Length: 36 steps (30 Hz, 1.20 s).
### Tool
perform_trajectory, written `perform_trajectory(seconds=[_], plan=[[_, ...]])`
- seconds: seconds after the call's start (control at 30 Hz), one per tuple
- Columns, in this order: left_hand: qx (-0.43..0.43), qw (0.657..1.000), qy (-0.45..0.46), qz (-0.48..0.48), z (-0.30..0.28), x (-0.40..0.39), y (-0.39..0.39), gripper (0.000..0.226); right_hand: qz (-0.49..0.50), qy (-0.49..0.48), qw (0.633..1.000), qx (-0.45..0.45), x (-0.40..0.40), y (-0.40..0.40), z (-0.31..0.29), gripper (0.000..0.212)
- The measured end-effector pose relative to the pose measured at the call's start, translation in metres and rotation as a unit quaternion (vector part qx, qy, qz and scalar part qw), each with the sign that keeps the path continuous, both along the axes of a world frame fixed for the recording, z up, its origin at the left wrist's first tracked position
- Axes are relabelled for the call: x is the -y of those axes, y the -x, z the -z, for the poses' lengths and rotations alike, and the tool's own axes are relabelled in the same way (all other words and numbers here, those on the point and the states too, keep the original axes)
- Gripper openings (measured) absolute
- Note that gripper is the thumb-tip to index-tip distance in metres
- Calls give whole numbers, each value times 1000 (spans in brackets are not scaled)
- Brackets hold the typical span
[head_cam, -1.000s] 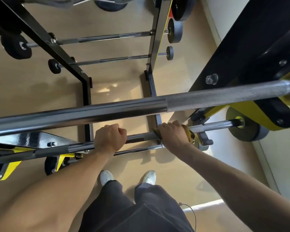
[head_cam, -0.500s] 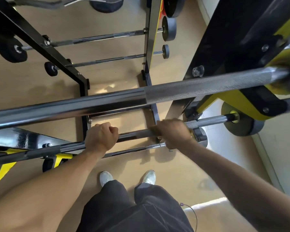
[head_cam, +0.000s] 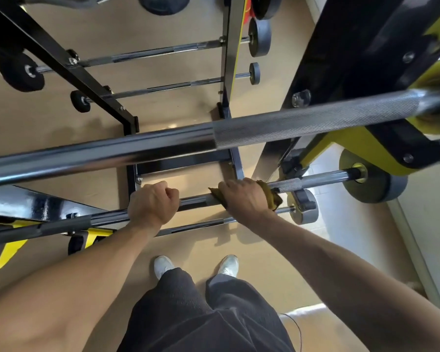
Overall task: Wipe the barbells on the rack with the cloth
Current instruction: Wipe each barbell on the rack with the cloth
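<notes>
A barbell (head_cam: 315, 181) on the black-and-yellow rack (head_cam: 346, 143) is gripped by both hands. The left hand (head_cam: 153, 203) is curled round the bare shaft — the right hand (head_cam: 244, 198) is clamped on an olive cloth (head_cam: 271, 195) wrapped round it, beside the knurled part.

Cloth (head_cam: 271, 196) mostly hidden under right hand (head_cam: 244, 199); only olive edges poke out either side of the grip. Held barbell (head_cam: 315, 180) covered where both hands wrap it; left hand (head_cam: 153, 203) fingertips curl out of sight beneath. Its left end runs off frame. Top barbell (head_cam: 163, 146): left end cut off, right end blurred into yellow rack (head_cam: 366, 146) bracket. Lowest bar (head_cam: 196, 226) partly behind the forearms. Plates at top edge cropped.
</notes>
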<state>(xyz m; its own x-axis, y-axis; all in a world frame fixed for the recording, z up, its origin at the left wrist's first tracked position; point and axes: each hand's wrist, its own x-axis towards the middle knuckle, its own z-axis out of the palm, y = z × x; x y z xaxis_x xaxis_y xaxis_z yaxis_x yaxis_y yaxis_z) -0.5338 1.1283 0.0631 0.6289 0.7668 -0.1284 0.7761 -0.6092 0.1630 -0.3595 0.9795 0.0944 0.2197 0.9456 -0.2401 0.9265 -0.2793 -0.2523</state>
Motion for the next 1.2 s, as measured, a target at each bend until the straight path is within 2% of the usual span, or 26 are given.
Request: perform_trajectory(seconds=[0.07,0.13,0.27,0.33,0.4,0.63,0.7,0.77,0.87,0.93,1.03,1.07,1.13,1.2], plan=[[1,1000,3,-10,1,0,1,39,-30,-35,999,0,17,-18,1,22],[1,1000,3,-13,1,0,1,41,-2,-21,1000,16,39,-45,-2,24],[-6,1000,0,-11,0,2,-2,39,58,67,994,58,55,-69,-17,23],[-12,1000,-10,-3,0,3,-2,38,51,116,990,60,32,-56,-19,13],[-16,1000,-24,5,0,3,-2,36,21,144,989,36,5,-35,-13,12],[-12,999,-16,38,3,0,1,38,-63,40,997,-38,-26,5,2,24],[-10,999,-11,36,3,-1,1,39,-79,21,995,-63,-13,-7,-1,30],[-13,999,-14,34,4,-2,2,39,-81,36,995,-40,8,-29,-4,44],[-8,999,-14,34,4,-2,2,39,-33,90,995,2,44,-68,-12,66],[-11,1000,-7,28,3,-1,1,39,-22,121,992,31,54,-78,-17,60],[-20,999,-8,30,3,-1,1,40,-6,139,990,34,39,-66,-25,23],[-16,999,-9,35,3,0,1,41,-4,153,988,22,26,-56,-26,17],[-3,999,-17,46,3,0,2,41,-39,163,986,-6,-3,-27,-27,17],[4,998,-23,54,2,0,3,40,-101,120,988,-11,-28,6,-22,22]])
